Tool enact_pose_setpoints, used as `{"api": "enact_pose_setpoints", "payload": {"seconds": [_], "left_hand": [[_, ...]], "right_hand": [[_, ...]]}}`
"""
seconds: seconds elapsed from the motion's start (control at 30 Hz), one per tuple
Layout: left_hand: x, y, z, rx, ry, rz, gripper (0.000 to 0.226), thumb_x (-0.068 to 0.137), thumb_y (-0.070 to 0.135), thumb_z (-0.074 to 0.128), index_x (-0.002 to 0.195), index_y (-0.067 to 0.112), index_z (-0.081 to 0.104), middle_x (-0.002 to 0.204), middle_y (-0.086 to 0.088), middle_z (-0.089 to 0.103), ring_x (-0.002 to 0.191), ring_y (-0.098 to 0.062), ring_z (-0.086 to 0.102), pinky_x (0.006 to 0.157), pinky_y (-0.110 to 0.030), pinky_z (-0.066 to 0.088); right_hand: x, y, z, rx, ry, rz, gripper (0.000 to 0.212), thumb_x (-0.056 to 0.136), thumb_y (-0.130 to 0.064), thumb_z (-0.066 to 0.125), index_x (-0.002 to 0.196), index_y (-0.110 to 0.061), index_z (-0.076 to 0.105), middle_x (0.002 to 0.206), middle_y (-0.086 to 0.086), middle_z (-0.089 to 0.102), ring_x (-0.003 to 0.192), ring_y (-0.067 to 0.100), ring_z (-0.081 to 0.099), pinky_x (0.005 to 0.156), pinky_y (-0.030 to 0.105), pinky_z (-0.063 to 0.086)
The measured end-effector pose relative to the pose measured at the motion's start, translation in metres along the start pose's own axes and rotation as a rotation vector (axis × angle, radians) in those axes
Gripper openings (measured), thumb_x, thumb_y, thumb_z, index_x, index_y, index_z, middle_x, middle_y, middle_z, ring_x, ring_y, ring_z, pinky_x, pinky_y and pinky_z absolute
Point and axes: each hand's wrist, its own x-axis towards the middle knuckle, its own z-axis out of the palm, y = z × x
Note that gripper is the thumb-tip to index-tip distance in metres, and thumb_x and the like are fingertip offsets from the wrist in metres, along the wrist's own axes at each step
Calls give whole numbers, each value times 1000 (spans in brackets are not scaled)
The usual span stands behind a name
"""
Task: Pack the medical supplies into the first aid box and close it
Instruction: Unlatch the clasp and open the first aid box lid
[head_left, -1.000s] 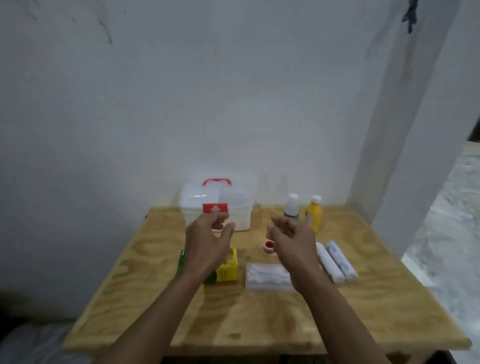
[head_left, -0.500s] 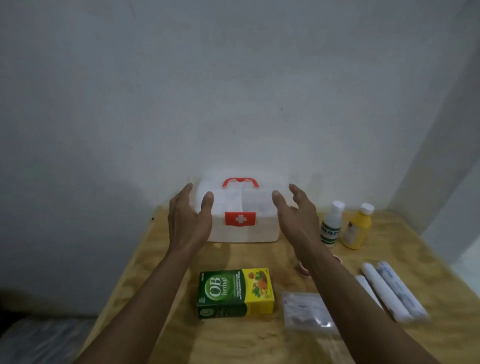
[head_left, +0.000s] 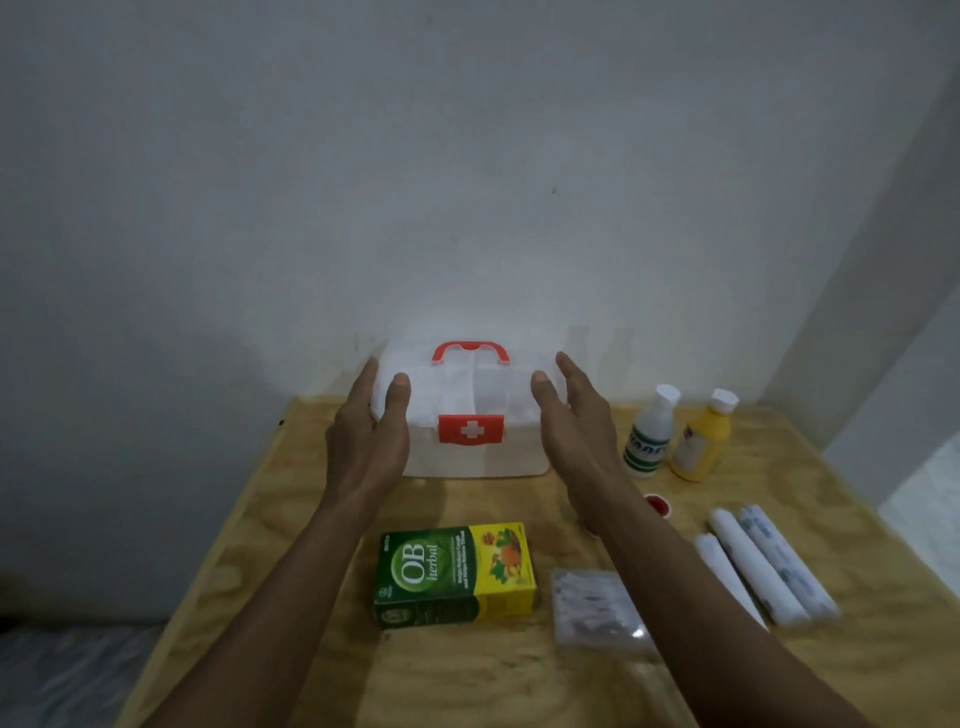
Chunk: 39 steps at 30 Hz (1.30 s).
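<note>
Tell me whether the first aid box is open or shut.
Shut. The first aid box has its lid down, and the red clasp lies flat over the front seam. Whether it is latched cannot be told.

A plain domestic-looking room is indicated; no lab or shop fittings are seen. A bare plywood table (head_left: 332, 530) is set against an unpainted-looking white wall (head_left: 467, 182), with a wall corner at right. Household medical goods are laid out on the table: a first aid box (head_left: 470, 415), a herbal medicine carton (head_left: 454, 571), two small bottles (head_left: 675, 434). Dim, uneven lighting is noted. The exact room type cannot be determined.
</note>
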Motion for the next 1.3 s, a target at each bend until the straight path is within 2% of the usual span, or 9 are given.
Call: {"api": "enact_pose_setpoints", "payload": {"seconds": [0.3, 0.4, 0.5, 0.57, 0.67, 0.8, 0.93, 1.2, 1.3], "left_hand": [[-33, -2, 7, 16, 2, 16, 55, 96, 52, 43, 147, 33, 35, 144, -1, 50, 123, -28, 54, 96, -51, 51], [-35, -3, 7, 41, -4, 24, 60, 92, 60, 40, 146, 36, 35, 145, -1, 50, 123, -28, 54, 97, -52, 51], [-35, 1, 9, 67, 5, 38, 60, 93, 58, 40, 148, 33, 33, 150, -1, 44, 132, -28, 47, 104, -53, 45], [-31, 11, 10, 120, 27, 107, 56, 97, 50, 43, 148, 30, 34, 155, -1, 38, 138, -26, 39, 110, -52, 38], [-14, 26, 13, 254, -9, 218, 53, 97, 48, 45, 146, 29, 37, 157, -2, 34, 143, -24, 32, 113, -45, 31], [7, 30, 20, 447, -184, 245, 57, 96, 54, 42, 148, 32, 34, 160, 0, 26, 147, -23, 23, 116, -45, 22], [6, 25, 22, 517, -194, 240, 55, 97, 54, 38, 147, 32, 35, 162, 2, 22, 149, -24, 19, 117, -49, 21], [2, 20, 22, 426, -163, 260, 49, 99, 45, 40, 145, 29, 41, 160, 3, 25, 147, -22, 23, 116, -43, 25], [4, 19, 20, 411, -157, 261, 48, 99, 44, 42, 144, 28, 43, 160, 3, 27, 147, -21, 24, 115, -42, 26]], "right_hand": [[-27, 5, -26, 14, 22, 22, 50, 99, -44, 51, 146, -37, 38, 155, -10, 38, 140, 14, 36, 100, 25, 32], [-32, 4, -29, 12, 31, 38, 51, 98, -45, 52, 146, -37, 38, 155, -9, 39, 140, 15, 37, 103, 28, 34], [-44, -3, -26, -4, 179, 5, 50, 96, -43, 55, 144, -32, 42, 149, -5, 43, 136, 17, 41, 107, 35, 41], [-59, -10, -20, 36, 314, -32, 44, 95, -38, 59, 136, -30, 46, 139, -5, 46, 125, 13, 46, 95, 29, 47], [-81, -16, 0, 217, 331, 124, 36, 93, -35, 64, 124, -33, 46, 126, -5, 49, 112, 13, 52, 81, 26, 49], [-82, -17, 23, 439, 315, 411, 39, 90, -29, 69, 116, -31, 40, 122, 1, 51, 108, 21, 55, 85, 35, 54], [-76, -17, 35, 511, 374, 499, 38, 89, -27, 70, 111, -27, 39, 113, 2, 55, 97, 19, 57, 77, 31, 52], [-77, -9, 41, 608, 408, 466, 27, 86, -25, 74, 94, -26, 49, 95, 0, 60, 91, 18, 62, 86, 36, 55], [-81, -7, 42, 589, 421, 389, 24, 86, -24, 75, 87, -25, 51, 87, -2, 60, 82, 14, 62, 83, 34, 56]]}}
